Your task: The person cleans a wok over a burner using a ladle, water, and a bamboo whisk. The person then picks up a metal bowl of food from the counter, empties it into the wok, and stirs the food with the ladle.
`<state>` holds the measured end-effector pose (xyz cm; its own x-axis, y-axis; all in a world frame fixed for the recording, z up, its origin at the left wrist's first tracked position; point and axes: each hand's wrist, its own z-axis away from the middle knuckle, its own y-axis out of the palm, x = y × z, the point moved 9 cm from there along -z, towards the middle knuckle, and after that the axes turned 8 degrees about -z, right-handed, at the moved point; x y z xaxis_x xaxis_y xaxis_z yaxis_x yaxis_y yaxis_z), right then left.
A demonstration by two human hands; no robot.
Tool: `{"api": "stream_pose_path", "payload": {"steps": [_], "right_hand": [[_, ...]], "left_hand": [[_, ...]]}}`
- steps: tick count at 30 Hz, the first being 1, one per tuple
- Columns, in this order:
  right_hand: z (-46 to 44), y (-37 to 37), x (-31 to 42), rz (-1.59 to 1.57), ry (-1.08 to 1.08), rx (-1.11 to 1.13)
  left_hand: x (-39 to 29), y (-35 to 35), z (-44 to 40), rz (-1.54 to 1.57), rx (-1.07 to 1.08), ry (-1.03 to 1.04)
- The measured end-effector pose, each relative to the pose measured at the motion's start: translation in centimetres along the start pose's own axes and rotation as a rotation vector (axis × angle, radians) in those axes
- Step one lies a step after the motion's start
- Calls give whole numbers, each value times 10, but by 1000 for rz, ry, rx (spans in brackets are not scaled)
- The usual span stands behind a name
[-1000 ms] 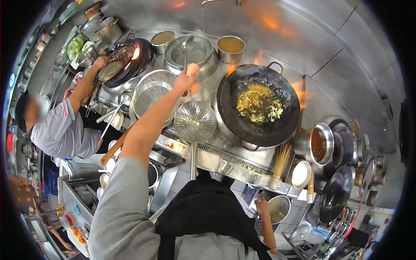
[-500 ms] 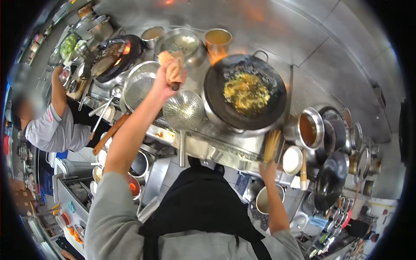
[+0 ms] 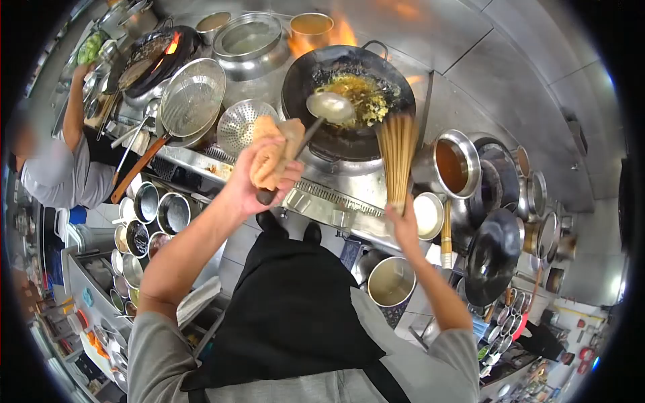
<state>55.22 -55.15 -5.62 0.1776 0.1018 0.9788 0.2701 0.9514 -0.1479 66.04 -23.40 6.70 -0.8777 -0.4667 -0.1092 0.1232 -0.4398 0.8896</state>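
Note:
My left hand (image 3: 252, 174) is closed around the dark handle of a ladle and a folded orange-tan cloth (image 3: 271, 158). The ladle's bowl (image 3: 330, 107) is over the left part of the black wok (image 3: 396, 91), where yellow egg-like food (image 3: 368, 104) lies in oil. My right hand (image 3: 404, 221) grips the lower end of a bamboo brush (image 3: 398, 158), whose bristles point up at the wok's lower right rim. Flames (image 3: 344, 33) rise behind the wok.
A perforated strainer (image 3: 236, 127) and a mesh strainer (image 3: 193, 99) are left of the wok. Right of the brush stand a pot of brown sauce (image 3: 453, 164) and a white bowl (image 3: 427, 215). A co-worker (image 3: 57, 171) stands at another wok at far left.
My left hand has come down and toward me, bringing the ladle from the water pot to the wok. My right hand has risen from beside a pot and taken hold of the brush, now lifted.

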Motion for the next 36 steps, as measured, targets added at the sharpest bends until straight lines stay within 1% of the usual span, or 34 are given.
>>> {"api": "stream_pose_path", "payload": {"steps": [1, 2, 4, 6, 7, 8, 9, 11, 12, 14, 15, 17, 18, 19, 20, 21, 23, 24, 25, 27, 28, 31, 32, 33, 35, 36], "right_hand": [[-17, 2, 54, 123, -291, -36], [-28, 9, 90, 188, -115, 5], [-63, 28, 143, 547, -322, 78], [-102, 58, 151, 834, -397, 109], [-140, 73, 115, 905, -387, 261], [-172, 86, 81, 973, -376, 414], [-186, 91, 99, 974, -378, 417], [-202, 91, 137, 1174, -208, 265], [-200, 101, 139, 1166, -212, 263], [-196, 114, 140, 1325, -299, 152], [-193, 124, 120, 1336, -353, 285], [-190, 109, 113, 1216, -379, 324], [-194, 101, 122, 1201, -405, 284], [-192, 97, 139, 1186, -432, 244], [-193, 98, 136, 1226, -377, 153], [-186, 105, 132, 1225, -379, 152], [-163, 115, 115, 1258, -419, 247], [-159, 113, 106, 1126, -380, 332], [-164, 103, 103, 1128, -379, 335], [-181, 78, 113, 1133, -450, 199], [-183, 77, 116, 1212, -368, 151], [-152, 85, 112, 1200, -389, 174], [-149, 89, 104, 1221, -350, 355], [-153, 84, 99, 1221, -341, 366], [-177, 71, 116, 1197, -400, 180], [-184, 68, 119, 1210, -360, 109]], "left_hand": [[10, -3, -5, 10, -10, -9], [17, -10, -9, 12, -9, -7], [32, -15, -14, -5, 89, -17], [39, -15, -17, 34, 94, 25], [38, -16, -18, 71, 98, 64], [38, -21, -22, 122, 158, 57], [40, -21, -23, 124, 159, 60], [38, -23, -20, 200, 115, 89], [39, -25, -21, 192, 112, 93], [40, -26, -21, 181, 122, 107], [44, -26, -21, 179, 122, 109], [47, -23, -18, 214, 104, 155], [45, -22, -16, 211, 60, 175], [44, -22, -17, 209, 60, 177], [45, -23, -18, 250, 48, 169], [45, -26, -18, 290, 37, 161], [48, -30, -21, 262, 41, 159], [51, -32, -22, 230, 44, 157], [53, -35, -22, 233, 45, 158], [57, -44, -23, 191, -14, 180], [59, -44, -24, 194, -14, 180], [61, -45, -28, 173, -25, 189], [62, -42, -29, 154, -19, 170], [67, -42, -28, 142, -22, 147], [59, -38, -31, 130, -39, 162], [56, -37, -31, 120, -56, 178]]}}
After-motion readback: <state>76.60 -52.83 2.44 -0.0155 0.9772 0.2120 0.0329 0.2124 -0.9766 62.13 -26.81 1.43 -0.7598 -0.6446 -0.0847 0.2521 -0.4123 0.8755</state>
